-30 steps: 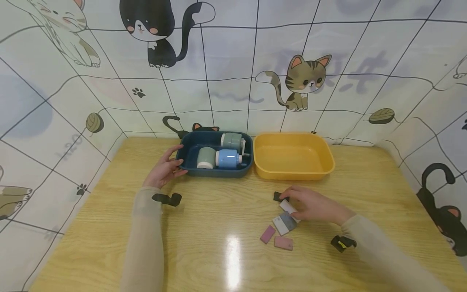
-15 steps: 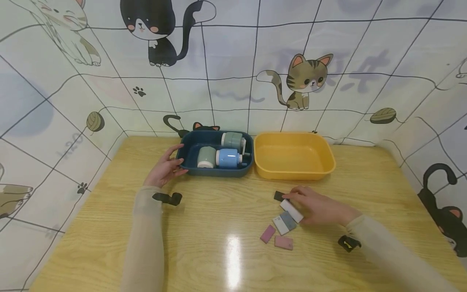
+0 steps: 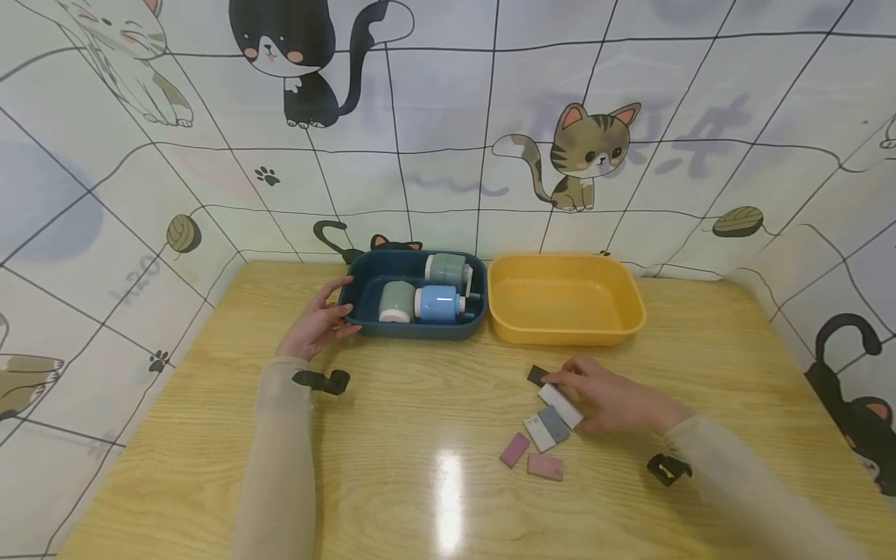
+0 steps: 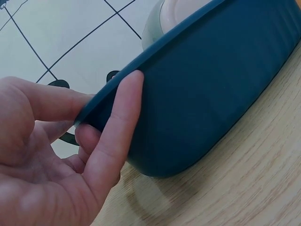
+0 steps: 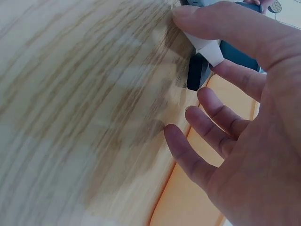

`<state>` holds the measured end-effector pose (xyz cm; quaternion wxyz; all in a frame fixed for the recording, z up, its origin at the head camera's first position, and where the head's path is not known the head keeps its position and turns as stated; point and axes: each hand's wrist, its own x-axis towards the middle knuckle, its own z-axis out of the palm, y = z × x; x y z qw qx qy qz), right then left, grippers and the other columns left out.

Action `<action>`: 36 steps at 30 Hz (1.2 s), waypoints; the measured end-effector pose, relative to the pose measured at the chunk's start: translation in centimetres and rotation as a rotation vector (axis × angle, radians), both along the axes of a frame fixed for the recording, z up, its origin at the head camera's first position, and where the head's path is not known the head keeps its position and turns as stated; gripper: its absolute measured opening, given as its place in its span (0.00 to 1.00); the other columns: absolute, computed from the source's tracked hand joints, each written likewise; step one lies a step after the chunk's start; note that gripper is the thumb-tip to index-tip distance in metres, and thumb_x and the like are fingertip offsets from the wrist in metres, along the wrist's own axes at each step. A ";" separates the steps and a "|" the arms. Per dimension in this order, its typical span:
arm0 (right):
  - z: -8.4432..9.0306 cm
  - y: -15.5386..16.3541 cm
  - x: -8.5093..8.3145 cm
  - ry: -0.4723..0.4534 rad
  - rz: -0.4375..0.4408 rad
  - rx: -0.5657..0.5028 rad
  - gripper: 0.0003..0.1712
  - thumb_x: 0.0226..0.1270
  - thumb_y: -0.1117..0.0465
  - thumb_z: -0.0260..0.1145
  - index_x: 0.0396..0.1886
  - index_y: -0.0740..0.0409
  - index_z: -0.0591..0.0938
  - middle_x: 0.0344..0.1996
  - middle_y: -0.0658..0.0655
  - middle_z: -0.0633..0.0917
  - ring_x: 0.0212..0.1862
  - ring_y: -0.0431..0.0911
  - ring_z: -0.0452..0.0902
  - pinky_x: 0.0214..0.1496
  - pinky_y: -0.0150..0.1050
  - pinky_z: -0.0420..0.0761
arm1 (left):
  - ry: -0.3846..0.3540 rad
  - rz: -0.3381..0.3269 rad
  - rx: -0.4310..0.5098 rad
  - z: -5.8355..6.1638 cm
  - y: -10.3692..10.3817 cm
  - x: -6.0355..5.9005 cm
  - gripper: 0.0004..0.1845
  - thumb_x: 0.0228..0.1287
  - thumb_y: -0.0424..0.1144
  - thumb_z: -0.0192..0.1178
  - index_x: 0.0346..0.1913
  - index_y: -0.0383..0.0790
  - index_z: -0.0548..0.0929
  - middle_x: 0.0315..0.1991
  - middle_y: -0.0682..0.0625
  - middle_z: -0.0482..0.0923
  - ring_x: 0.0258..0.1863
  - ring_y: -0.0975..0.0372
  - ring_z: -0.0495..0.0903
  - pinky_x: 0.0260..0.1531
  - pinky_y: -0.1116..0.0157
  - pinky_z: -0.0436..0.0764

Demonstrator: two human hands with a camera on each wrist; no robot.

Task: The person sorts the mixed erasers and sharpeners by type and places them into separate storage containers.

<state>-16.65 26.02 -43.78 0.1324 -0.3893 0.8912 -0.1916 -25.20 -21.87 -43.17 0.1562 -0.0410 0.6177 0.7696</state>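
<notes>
My left hand grips the left end of the dark blue tray; in the left wrist view the thumb lies over the rim and the fingers press the tray wall. My right hand pinches a white block between thumb and forefinger, low over the wooden table. The right wrist view shows the white block in that pinch, with the other fingers spread. A black block lies just beside the fingertips.
The blue tray holds three small cylinders: pale green, blue, grey-green. An empty yellow tray stands to its right. A grey-and-white block and two pink blocks lie near my right hand.
My right hand has shifted slightly right and turned, so the white block shows more beside the fingers. The left hand and both trays have not moved.
</notes>
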 end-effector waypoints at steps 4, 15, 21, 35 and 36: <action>-0.3 0.1 0.0 -0.030 -0.029 -0.008 0.44 0.44 0.65 0.78 0.65 0.57 0.72 0.50 0.54 0.70 0.49 0.45 0.66 0.52 0.46 0.76 | -0.001 0.007 0.013 -0.5 -0.2 -0.3 0.33 0.72 0.21 0.45 0.75 0.46 0.56 0.35 0.44 0.60 0.22 0.62 0.64 0.39 0.63 0.84; -0.7 0.4 0.3 -0.130 -0.105 -0.054 0.42 0.48 0.63 0.77 0.65 0.55 0.72 0.49 0.49 0.71 0.49 0.44 0.70 0.55 0.47 0.75 | 0.029 0.019 -0.013 -1.7 -0.5 -0.6 0.32 0.72 0.22 0.46 0.74 0.48 0.58 0.35 0.45 0.59 0.22 0.63 0.63 0.38 0.64 0.84; -1.1 0.6 0.2 -0.177 -0.137 -0.079 0.42 0.48 0.60 0.78 0.65 0.55 0.72 0.48 0.46 0.73 0.50 0.43 0.71 0.57 0.47 0.74 | 0.019 0.019 -0.019 -1.7 -0.4 -0.6 0.31 0.72 0.23 0.46 0.74 0.49 0.59 0.37 0.45 0.58 0.23 0.63 0.64 0.39 0.64 0.84; -1.4 1.0 0.2 -0.170 -0.140 -0.133 0.42 0.48 0.57 0.79 0.64 0.55 0.72 0.46 0.45 0.74 0.49 0.43 0.72 0.56 0.47 0.75 | -0.012 0.005 -0.016 0.0 0.1 0.1 0.33 0.71 0.21 0.45 0.75 0.45 0.56 0.38 0.43 0.59 0.23 0.61 0.65 0.42 0.61 0.83; -1.4 1.0 0.2 -0.169 -0.141 -0.138 0.42 0.48 0.57 0.79 0.64 0.55 0.72 0.46 0.45 0.74 0.49 0.43 0.71 0.56 0.47 0.75 | -0.013 0.005 -0.017 0.0 0.1 0.1 0.33 0.71 0.21 0.45 0.75 0.45 0.55 0.38 0.43 0.59 0.24 0.61 0.65 0.42 0.61 0.83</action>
